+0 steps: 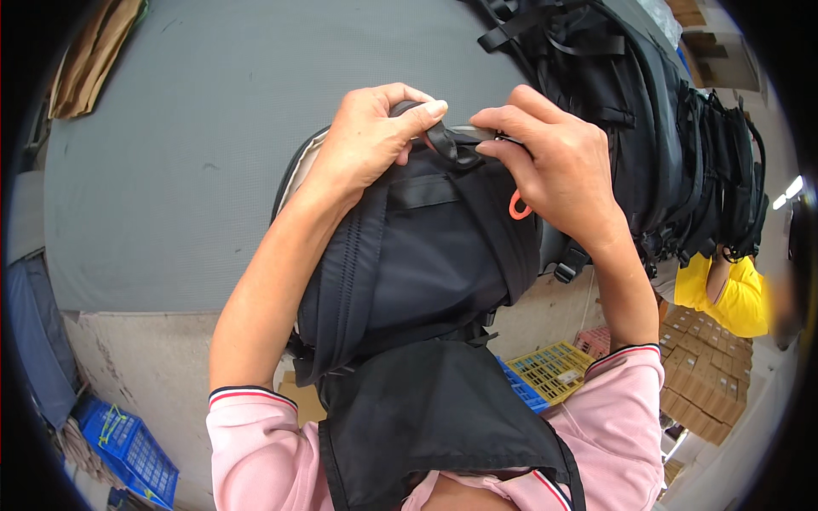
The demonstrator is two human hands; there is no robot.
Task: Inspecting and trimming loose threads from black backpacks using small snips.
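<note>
A black backpack [443, 247] lies on the grey table in front of me, its top toward the far side. My left hand [372, 136] is closed, thumb and fingers pinching the black webbing handle [443, 145] at the bag's top. Just right of it, my right hand [554, 153] is closed, with thumb and index finger meeting near the top edge. An orange loop [519, 205] shows below its palm, like the handle of small snips. A thin pale edge lies by the fingertips; whether it belongs to that tool I cannot tell.
More black backpacks [656, 162] line the table's right side. Brown paper [94, 55] lies at the far left of the grey tabletop [170, 187]. Below are a blue crate [128, 451], a yellow crate [554, 375] and stacked cartons [703, 366]. A person in yellow [737, 294] is at the right.
</note>
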